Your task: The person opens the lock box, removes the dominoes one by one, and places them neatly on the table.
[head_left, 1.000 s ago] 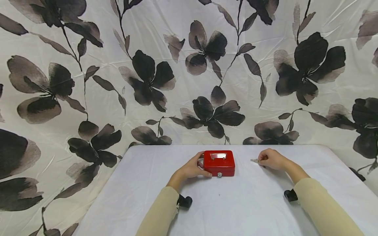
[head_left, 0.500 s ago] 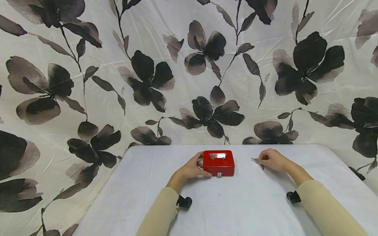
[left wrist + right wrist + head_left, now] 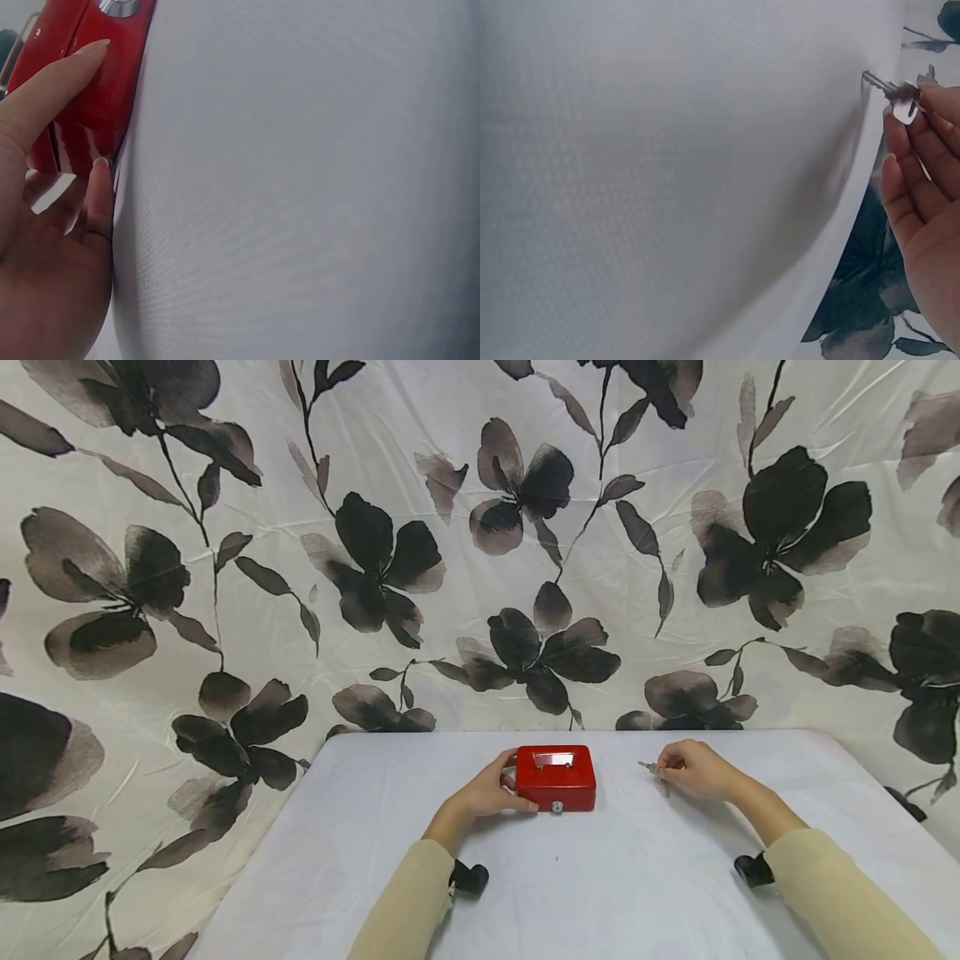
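Observation:
A red metal cash box [image 3: 556,779] stands on the white-covered table, its silver lock [image 3: 557,807] facing me and a metal handle on the lid. At its left end, my left hand [image 3: 487,789] holds the box: the thumb lies along the front face beside the lock, and the fingers are at the end wall, as the left wrist view shows. To the right of the box, my right hand [image 3: 699,770] pinches small silver keys [image 3: 904,102] between thumb and fingertips. One key blade points left toward the box; another sticks out past the thumb in the right wrist view.
White cloth covers the table [image 3: 600,885], whose far edge runs just behind the box. Behind it hangs a pale curtain [image 3: 442,685] with dark flowers. A black camera [image 3: 469,877] is strapped to each wrist.
The keys have turned a little in my right fingers, and a second key now shows below them. My right wrist has shifted slightly to the right. The left hand and box stay put.

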The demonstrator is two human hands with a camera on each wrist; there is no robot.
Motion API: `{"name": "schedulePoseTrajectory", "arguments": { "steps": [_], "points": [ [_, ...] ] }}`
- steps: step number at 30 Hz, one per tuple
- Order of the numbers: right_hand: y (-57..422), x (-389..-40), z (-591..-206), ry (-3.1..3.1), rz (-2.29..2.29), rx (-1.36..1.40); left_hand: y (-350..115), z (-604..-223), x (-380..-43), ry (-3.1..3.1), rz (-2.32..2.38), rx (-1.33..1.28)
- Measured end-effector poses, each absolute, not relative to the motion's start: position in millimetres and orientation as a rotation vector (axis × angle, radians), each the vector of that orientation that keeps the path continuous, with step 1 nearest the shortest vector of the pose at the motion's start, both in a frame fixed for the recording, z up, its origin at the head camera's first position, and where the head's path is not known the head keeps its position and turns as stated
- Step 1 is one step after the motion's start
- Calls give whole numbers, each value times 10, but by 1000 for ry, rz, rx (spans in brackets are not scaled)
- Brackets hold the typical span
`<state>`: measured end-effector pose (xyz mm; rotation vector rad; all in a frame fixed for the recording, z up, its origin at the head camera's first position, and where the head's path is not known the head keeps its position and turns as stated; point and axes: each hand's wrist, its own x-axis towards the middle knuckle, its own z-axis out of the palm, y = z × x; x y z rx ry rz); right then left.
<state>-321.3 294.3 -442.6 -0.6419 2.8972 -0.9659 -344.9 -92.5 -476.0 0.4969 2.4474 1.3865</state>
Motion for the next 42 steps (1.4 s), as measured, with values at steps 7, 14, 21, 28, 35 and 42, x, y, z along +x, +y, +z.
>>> {"name": "schedulePoseTrajectory", "arguments": {
  "steps": [7,14,21,28,35,42],
  "points": [
    [2903,-3167,-4390,2907,-997,-720,-930,-4774,-3453,2441,1389,499],
    [2829,-3105,-4358,2918,-999,-714,-929,-4760,-3439,2447,1381,510],
    [2747,-3012,-4321,2934,-1035,-705,-928,-4750,-3425,2434,1391,489],
    [2656,-2927,-4294,2961,-1053,-746,-927,-4736,-3425,2431,1374,466],
    [2580,-2885,-4298,2957,-1062,-714,-934,-4724,-3420,2424,1358,466],
    [2537,-2855,-4306,2972,-1054,-715,-945,-4759,-3458,2418,1360,500]
  ]
}}
